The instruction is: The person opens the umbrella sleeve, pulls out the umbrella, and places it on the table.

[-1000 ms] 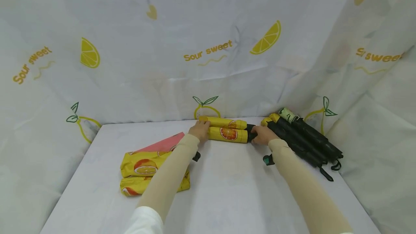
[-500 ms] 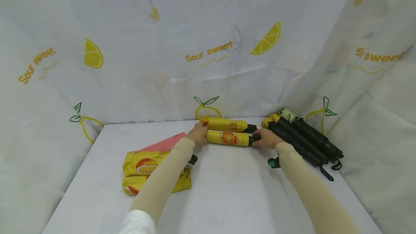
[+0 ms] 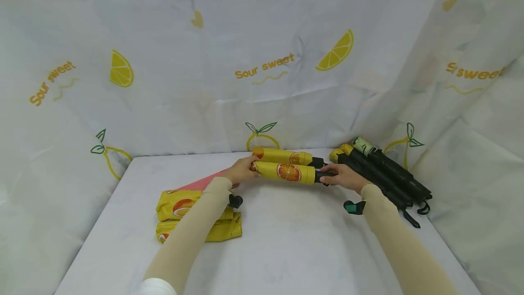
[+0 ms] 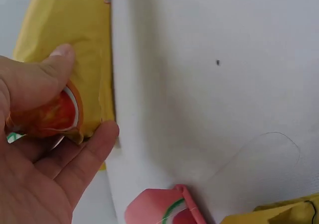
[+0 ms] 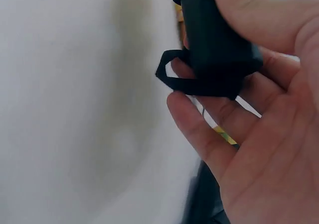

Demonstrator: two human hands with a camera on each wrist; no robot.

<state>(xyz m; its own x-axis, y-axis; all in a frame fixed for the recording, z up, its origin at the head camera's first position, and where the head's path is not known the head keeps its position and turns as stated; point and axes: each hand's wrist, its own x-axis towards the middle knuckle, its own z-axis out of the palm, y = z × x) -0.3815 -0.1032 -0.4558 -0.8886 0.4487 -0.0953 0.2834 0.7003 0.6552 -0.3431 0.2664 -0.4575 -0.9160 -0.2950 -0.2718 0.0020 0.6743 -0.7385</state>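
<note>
A folded yellow umbrella with an orange-slice print lies across both hands, its shadow visible below it. My left hand pinches its left end; in the left wrist view the thumb presses on the yellow cloth while the fingers lie under the end. My right hand holds the black handle at the other end, thumb on top, with the strap loop hanging by the fingers. Just behind it, a second yellow umbrella rests on the table near the back wall.
Several black folded umbrellas with yellow or pale green ends lie slanted at the right. Folded yellow fabric items with orange print and a pink one lie at the left, partly behind the left arm. White printed cloth hangs behind the table.
The front yellow umbrella has come away from the rear one, towards me and slightly up, its left end now overlapping the rear one in view. Both hands have moved with it.
</note>
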